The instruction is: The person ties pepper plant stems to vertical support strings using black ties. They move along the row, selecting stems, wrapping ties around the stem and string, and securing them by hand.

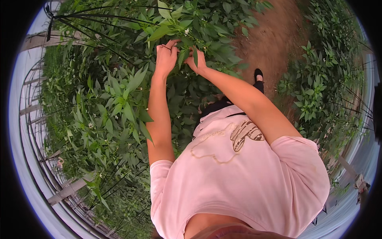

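Note:
Both of my hands are among the leafy stems of a pepper plant (161,32) with small white flowers. My left hand (167,56) has its fingers bent around a thin dark string or stem (165,46); the picture does not settle which. Just right of it, my right hand (196,60) reaches into the foliage, its fingertips partly hidden behind leaves. Whether that hand holds a stem cannot be told. A white flower (186,31) shows just above the hands.
Dark strings (98,16) run from a knot at the upper left into the plants. A bare soil path (265,38) lies at the right, with my black shoe (258,72) on it. Another plant row (313,89) stands beyond. Greenhouse posts (67,191) and plastic sheeting line the left edge.

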Tool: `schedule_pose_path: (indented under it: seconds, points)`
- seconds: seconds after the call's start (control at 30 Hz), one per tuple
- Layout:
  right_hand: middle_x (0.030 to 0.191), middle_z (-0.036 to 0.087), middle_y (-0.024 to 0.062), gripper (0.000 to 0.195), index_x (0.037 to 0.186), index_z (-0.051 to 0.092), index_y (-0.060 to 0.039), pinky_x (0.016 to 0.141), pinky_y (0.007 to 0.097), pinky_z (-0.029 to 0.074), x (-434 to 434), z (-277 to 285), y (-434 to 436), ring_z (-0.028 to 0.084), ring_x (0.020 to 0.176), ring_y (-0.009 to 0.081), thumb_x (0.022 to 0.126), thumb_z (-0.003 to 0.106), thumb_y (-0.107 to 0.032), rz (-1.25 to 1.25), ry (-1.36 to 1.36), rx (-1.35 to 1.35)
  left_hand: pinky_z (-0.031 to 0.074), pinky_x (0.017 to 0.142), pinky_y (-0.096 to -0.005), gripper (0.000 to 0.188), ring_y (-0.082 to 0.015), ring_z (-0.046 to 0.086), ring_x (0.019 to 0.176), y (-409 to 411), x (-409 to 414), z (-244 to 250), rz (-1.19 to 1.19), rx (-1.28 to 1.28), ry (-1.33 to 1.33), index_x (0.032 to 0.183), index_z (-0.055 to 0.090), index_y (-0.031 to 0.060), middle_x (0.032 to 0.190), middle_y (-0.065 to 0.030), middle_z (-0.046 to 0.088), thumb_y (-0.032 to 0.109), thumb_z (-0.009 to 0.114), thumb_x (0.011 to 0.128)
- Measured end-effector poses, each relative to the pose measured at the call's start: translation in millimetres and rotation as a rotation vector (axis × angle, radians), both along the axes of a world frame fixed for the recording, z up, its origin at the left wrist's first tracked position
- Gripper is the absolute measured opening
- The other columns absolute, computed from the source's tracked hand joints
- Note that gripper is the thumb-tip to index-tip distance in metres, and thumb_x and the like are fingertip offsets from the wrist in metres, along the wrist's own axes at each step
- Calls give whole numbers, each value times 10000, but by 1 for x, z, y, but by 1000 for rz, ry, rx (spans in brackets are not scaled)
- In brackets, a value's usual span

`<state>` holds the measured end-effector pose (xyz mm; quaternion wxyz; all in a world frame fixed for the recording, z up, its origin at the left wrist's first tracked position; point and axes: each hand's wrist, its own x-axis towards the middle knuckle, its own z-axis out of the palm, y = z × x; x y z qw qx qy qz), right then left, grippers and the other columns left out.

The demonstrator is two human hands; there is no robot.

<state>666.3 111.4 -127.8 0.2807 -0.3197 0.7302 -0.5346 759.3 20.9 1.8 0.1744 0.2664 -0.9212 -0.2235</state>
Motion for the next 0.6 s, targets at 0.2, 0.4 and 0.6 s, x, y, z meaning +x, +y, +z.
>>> schedule_pose_path:
  seconds: [0.2,0.4,0.6]
  points:
    - [981,709,200,435,1361,545,76,775,389,567,-22,-15,-18,698,865,288,965,624,-84,108,-146,11,308,1073,-371,256,-264,627,994,-1,21,-7,71,66,-230,1116,734,124,978,-56,754,192,520,993]
    - [1055,726,115,218,1164,657,51,883,339,575,-25,-17,20,705,984,191,951,619,80,316,-553,-316,507,774,-481,237,-425,657,905,-20,25,-35,337,123,-393,1068,748,79,948,-142,732,233,719,890]
    - [1099,705,154,295,1141,738,-70,849,422,534,15,4,68,688,952,317,900,621,54,423,-140,-266,488,673,-276,460,-75,570,691,-6,15,-20,173,717,-113,1258,699,-31,748,-30,677,147,844,859]
